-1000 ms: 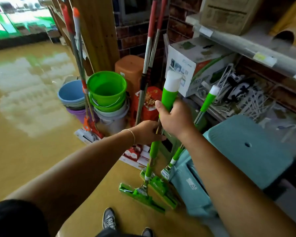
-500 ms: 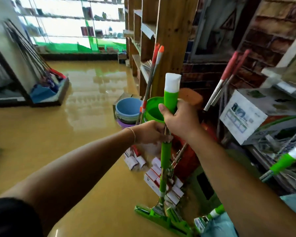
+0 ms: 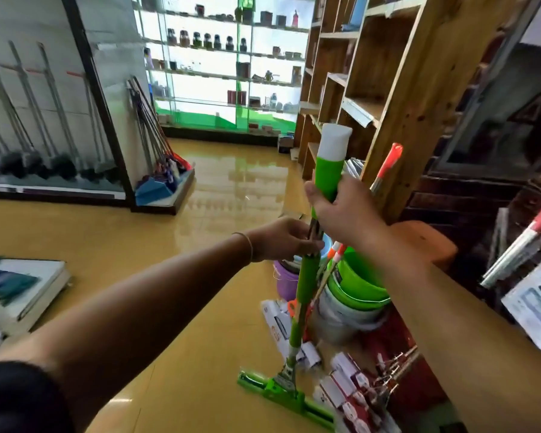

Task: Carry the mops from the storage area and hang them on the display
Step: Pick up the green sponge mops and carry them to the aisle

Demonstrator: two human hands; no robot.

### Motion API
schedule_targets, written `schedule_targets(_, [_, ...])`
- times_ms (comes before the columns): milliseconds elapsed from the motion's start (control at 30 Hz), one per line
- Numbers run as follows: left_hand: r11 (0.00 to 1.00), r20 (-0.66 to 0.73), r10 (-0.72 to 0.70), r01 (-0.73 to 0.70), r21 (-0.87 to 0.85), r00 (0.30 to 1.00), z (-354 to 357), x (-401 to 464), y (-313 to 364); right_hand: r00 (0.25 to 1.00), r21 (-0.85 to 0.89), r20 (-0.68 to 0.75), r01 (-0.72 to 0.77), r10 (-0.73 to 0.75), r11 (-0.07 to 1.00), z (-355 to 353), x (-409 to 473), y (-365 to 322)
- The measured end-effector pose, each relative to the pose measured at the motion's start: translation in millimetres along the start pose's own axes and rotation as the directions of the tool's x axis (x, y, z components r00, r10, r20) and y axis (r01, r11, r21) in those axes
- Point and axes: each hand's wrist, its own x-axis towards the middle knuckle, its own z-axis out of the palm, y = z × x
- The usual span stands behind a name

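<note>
— Nearest item?
— Green mop, upright, head just above yellow floor. Right hand wrapped round green handle below white cap; left hand pinching metal shaft just beneath.
— Beside it?
— Stacked buckets, boxed goods, red-tipped poles.
— Farther off?
— Wall display at left, hung with dark-headed mops; glass shelving at back.
</note>
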Motion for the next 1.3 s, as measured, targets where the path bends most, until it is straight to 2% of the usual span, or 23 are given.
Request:
schedule_targets(167, [0.996,-0.227,-0.027,0.045,0.077,0.974,-64,-13,-21,0.995,0.045,0.052,0.084,-0.087,0.995,39,49,-45])
schedule_targets(333, [0.992,-0.435,-0.077,0.115,0.061,0.897,-122,-28,-35,0.976,0.131,0.091,0.184,-0.197,0.974,88,100,-84])
schedule_targets(467, [0.978,-0.529,-0.108,0.185,0.096,0.842,-173,-31,-54,0.955,0.212,0.091,0.257,-0.281,0.943,133,142,-103])
schedule_targets(633, [0.978,-0.584,-0.139,0.204,0.047,0.8,-236,-22,-81,0.926,0.299,0.1,0.321,-0.364,0.899,188,199,-116])
schedule_targets(867, [0.961,-0.554,-0.278,0.231,-0.155,0.785,-327,10,-105,0.886,0.369,0.173,0.348,-0.431,0.862,250,294,-130])
schedule_targets(1300, [0.966,-0.697,-0.257,0.199,-0.166,0.67,-447,46,-172,0.797,0.428,0.251,0.418,-0.55,0.801,353,421,-176])
